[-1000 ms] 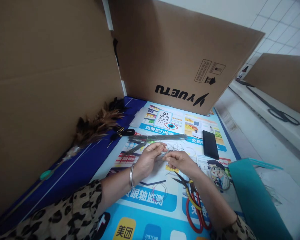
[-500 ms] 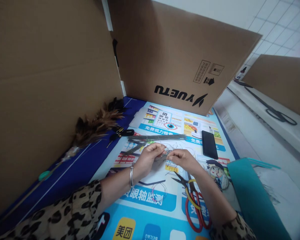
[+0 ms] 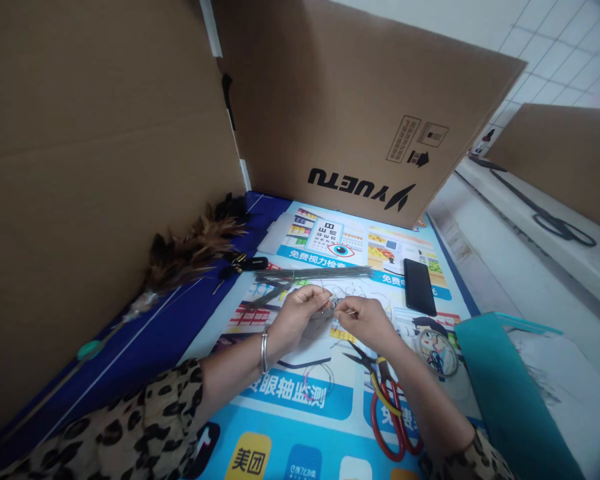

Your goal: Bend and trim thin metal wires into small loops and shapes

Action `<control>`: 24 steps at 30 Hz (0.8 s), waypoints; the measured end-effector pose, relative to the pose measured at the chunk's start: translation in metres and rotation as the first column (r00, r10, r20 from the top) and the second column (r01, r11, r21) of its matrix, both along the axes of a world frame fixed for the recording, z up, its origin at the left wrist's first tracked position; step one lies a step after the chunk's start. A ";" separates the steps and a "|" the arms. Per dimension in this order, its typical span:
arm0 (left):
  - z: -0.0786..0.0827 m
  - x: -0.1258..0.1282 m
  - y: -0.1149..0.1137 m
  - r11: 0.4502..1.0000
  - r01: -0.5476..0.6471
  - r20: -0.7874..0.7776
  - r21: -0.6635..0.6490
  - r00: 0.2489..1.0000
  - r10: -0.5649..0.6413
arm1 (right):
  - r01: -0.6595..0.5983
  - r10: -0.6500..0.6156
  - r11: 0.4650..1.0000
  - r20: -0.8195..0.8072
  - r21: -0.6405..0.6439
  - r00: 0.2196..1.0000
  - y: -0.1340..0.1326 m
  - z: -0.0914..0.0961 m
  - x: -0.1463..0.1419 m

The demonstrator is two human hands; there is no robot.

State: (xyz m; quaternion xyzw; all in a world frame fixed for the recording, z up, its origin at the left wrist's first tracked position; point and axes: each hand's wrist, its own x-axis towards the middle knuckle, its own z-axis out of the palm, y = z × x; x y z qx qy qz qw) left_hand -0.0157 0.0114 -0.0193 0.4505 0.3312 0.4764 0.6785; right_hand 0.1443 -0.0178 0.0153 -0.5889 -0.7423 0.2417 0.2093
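Note:
My left hand [image 3: 303, 313] is closed, its thumb and fingers pinching a small tangle of thin wire [image 3: 334, 302] over the middle of the printed mat. Just to its right, my right hand [image 3: 365, 320] pinches a fine wire strand by the same piece; its exact end is too small to make out. Beyond the hands lies a bundle of straight thin wires [image 3: 320, 273]. Under my right forearm are red-handled scissors [image 3: 397, 427] and pliers with yellow grips [image 3: 377, 380]. A loose loop of pinkish wire [image 3: 319, 383] lies nearer to me.
A black phone [image 3: 419, 287] lies at the right, beside a coil of wire [image 3: 437, 353] and a teal folder [image 3: 515, 387]. Keys [image 3: 239, 265] and a feather duster [image 3: 195, 243] are at the left. Cardboard walls [image 3: 360, 100] stand at the back and left.
My right hand has turned slightly, its fingers curling in more beside the wire. My left hand stays in nearly the same place.

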 end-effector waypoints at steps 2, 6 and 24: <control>0.000 0.000 0.000 0.999 -0.023 -0.027 0.027 0.999 0.024 | 0.008 -0.025 0.994 0.156 0.110 0.987 -0.003 0.001 -0.005; 0.001 0.001 0.001 0.995 -0.052 -0.075 0.080 0.996 0.058 | -0.043 -0.088 0.945 0.377 0.325 0.922 -0.008 -0.001 -0.014; -0.007 0.001 0.005 0.996 -0.077 0.078 -0.051 0.994 0.081 | 0.019 -0.061 0.891 0.079 0.454 0.995 -0.004 -0.026 -0.016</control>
